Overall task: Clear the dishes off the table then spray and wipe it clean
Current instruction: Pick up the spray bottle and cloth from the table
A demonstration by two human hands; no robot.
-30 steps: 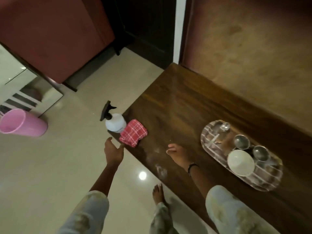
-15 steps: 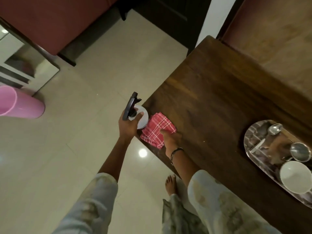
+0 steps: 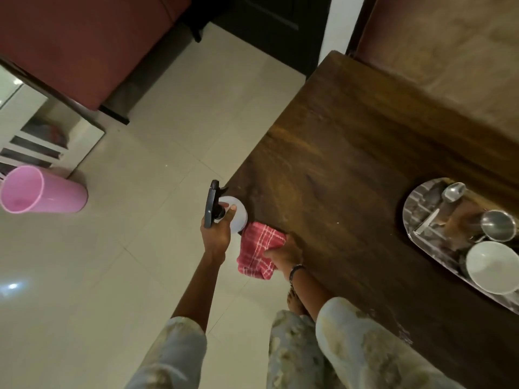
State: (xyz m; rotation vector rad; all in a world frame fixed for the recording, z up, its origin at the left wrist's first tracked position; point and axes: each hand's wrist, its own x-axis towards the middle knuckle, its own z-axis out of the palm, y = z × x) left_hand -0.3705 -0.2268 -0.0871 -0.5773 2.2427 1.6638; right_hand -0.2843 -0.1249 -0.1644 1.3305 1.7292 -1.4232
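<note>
Far left: pink bin (image 3: 42,190) on the tiled floor. Centre: our left hand (image 3: 216,234) grips the spray bottle (image 3: 234,213) at the wooden table (image 3: 351,164) corner. Just right, our right hand (image 3: 285,255) clutches the red checked cloth (image 3: 259,252) at the table edge. Far right: metal tray (image 3: 415,209) holding a white bowl (image 3: 493,266), a steel cup (image 3: 498,225) and a spoon (image 3: 452,191).

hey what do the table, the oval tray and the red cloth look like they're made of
Table: dark wood or wood veneer, visible grain, low sheen. Oval tray: likely polished steel, mirror-like reflections. Red cloth: woven fabric, probably cotton, with white checks and soft folds, gripped by the right hand.
</note>
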